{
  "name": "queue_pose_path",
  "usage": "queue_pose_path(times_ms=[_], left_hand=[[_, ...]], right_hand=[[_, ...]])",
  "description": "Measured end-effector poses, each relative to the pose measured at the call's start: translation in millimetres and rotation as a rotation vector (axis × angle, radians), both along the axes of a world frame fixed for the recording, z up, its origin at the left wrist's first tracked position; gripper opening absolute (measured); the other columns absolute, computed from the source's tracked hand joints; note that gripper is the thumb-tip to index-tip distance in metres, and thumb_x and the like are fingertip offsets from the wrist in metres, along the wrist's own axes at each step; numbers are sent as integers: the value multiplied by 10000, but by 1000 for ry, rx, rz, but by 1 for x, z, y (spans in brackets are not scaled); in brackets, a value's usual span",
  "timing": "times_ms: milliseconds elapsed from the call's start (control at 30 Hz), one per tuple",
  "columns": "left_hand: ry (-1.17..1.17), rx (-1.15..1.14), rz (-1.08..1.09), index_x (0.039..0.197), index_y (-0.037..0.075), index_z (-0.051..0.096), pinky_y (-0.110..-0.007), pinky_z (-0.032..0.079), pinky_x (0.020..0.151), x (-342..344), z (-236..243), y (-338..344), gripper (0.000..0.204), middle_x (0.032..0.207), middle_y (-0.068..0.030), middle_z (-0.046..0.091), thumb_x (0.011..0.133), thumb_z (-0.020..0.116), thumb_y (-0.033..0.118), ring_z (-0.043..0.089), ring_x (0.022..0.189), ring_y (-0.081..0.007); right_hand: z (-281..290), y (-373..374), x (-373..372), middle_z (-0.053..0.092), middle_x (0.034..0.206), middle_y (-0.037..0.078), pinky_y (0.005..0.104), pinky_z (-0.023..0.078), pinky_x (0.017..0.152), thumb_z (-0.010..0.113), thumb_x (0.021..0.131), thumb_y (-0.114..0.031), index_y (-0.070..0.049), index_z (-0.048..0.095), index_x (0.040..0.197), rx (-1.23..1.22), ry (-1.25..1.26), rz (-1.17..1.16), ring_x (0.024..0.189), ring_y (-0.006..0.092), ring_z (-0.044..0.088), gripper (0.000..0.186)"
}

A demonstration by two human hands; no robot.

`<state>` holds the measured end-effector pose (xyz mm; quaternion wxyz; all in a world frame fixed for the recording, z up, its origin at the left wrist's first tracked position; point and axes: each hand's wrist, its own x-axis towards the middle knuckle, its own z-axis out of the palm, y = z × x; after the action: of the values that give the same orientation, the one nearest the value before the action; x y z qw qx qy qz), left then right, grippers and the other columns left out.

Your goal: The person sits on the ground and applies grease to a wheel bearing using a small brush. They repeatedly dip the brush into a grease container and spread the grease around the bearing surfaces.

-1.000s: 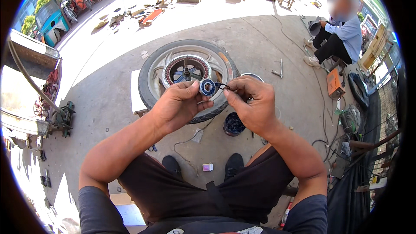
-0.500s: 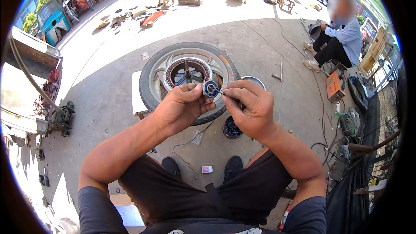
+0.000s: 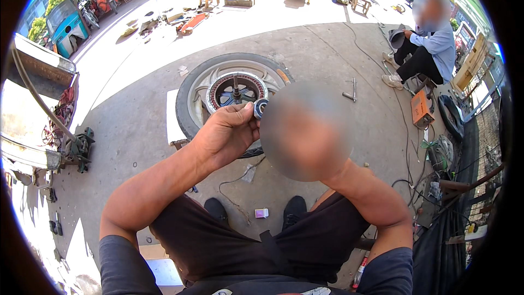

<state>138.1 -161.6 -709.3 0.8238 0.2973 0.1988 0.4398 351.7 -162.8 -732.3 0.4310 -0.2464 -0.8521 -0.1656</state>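
Between thumb and fingers, my left hand pinches a small round ball bearing with a dark ring face. My right hand is close on its right, but a round blur covers it, so its fingers and anything in them are hidden. Beneath both hands lies a spoked motorcycle-type wheel on its side. Its hub has a ring of copper-red windings, and a shaft stands up from the centre.
A person sits at the right, holding a dark grey bowl-shaped part. Near them stand an orange box-shaped machine and trailing cables. A T-shaped metal tool lies on the concrete. A small pink-and-white box is between my shoes.
The thin tool my right hand held at the bearing is now out of sight behind the blur. My left hand has shifted slightly left and up with the bearing.
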Motion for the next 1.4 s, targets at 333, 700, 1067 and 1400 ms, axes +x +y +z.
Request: queue_pose_path(times_ms=[333, 700, 1067, 1400], left_hand=[[53, 106, -6, 1028, 32, 612, -373, 464, 951, -9, -3, 2, 218, 930, -48, 610, 972, 625, 243, 553, 901, -159], [93, 80, -15, 1061, 50, 622, -368, 454, 958, -8, -5, 5, 216, 1023, -34, 650, 980, 617, 250, 567, 954, -150], [79, 65, -8, 1059, 54, 626, -366, 446, 961, -7, -3, 7, 214, 1010, -28, 656, 977, 621, 252, 571, 963, -147], [55, 58, 10, 1067, 15, 586, -361, 449, 939, -8, -7, 7, 207, 978, -43, 585, 999, 590, 210, 532, 907, -147]], right_hand=[[16, -4, 3, 679, 829, 119, 310, 513, 549, 718, 771, 34, 15, 677, 894, -245, 243, -11, 645, 228, 675, 130], [28, 5, -6, 683, 790, 124, 306, 495, 552, 714, 781, 62, 20, 692, 903, -343, 358, 113, 638, 219, 669, 130], [28, -3, -8, 688, 810, 131, 325, 528, 573, 717, 766, 54, 11, 691, 891, -322, 267, 104, 651, 268, 682, 135], [25, -10, -15, 676, 755, 99, 256, 460, 514, 729, 786, 44, 24, 685, 900, -630, 583, 101, 570, 127, 613, 124]])
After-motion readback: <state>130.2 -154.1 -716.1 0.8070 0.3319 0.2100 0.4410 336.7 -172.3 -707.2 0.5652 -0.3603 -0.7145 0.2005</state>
